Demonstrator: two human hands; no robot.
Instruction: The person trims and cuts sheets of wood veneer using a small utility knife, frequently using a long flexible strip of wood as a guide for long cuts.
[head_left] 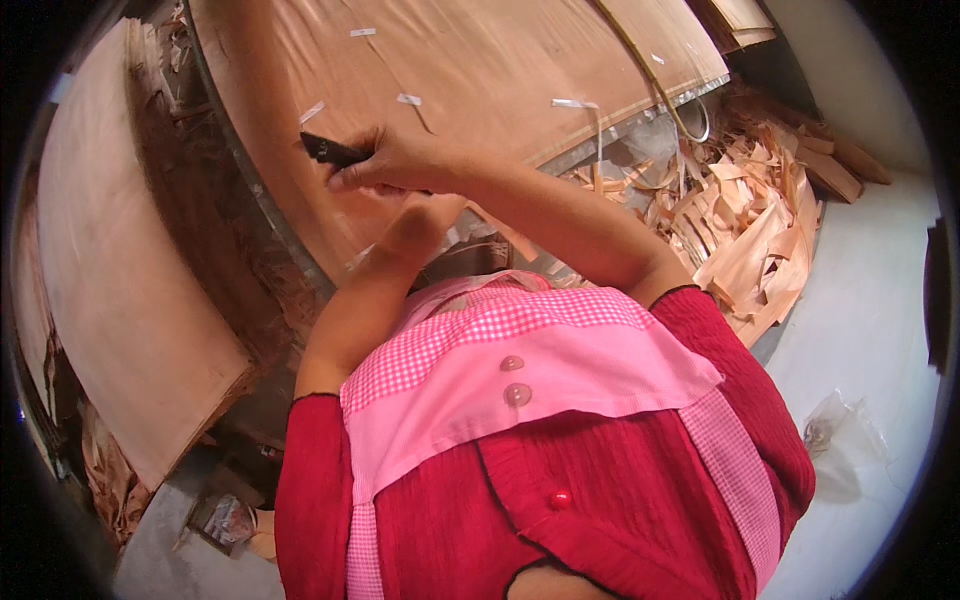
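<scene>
So the right hand (395, 160) is curled tight around a dark tool (330, 150), looks like a small knife or cutter, with the black tip poking out to the left of the knuckles. It sits right on the big veneer sheet (480, 70) that's spread over the tabletop (640, 125), near the sheet's lower left edge. The left hand (420, 225) is just below the right one, fingers bunched up and pressed against the sheet's edge; can't tell if it's pinching anything since the fingertips are hidden under the right hand.

A few short bits of pale tape (408, 99) are stuck here and there on the sheet. A thin hose or cord (660, 85) curves across the top right of it. Off to the right on the floor there's a heap of veneer scraps (745, 225), and farther out a crumpled clear plastic bag (835, 435). On the left, another stack of veneer (120, 260) with ragged edges.
</scene>
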